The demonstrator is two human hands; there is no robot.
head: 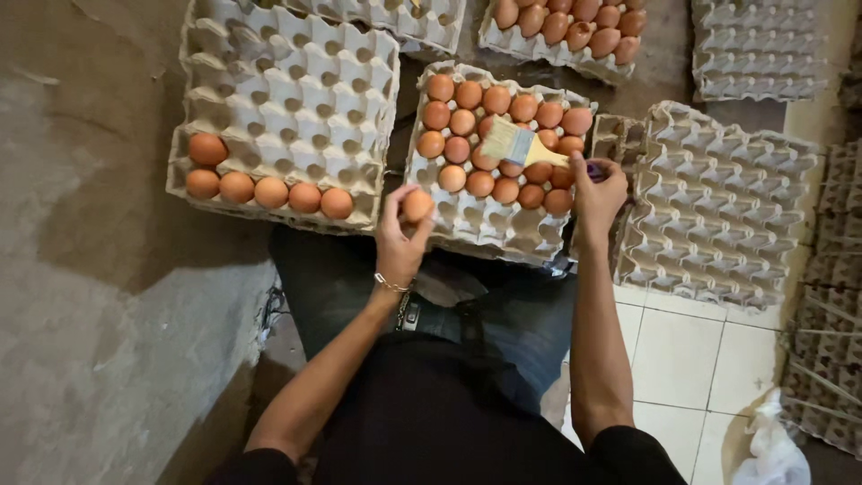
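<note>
1. The left hand [398,241] has its grip closed on a brown egg [417,206], lifted clear just beside the middle tray [489,224] so its shell is exposed.
2. The right hand [599,193] pinches a flat paintbrush [521,146], bristles over the trayed eggs.

An egg-sorting or packing room, a small farm store by its look: grey pulp egg trays [287,90] cover a rough concrete floor [90,269] beside white tiles [673,359], some holding brown eggs [269,191], others stacked [826,377] at the wall
</note>
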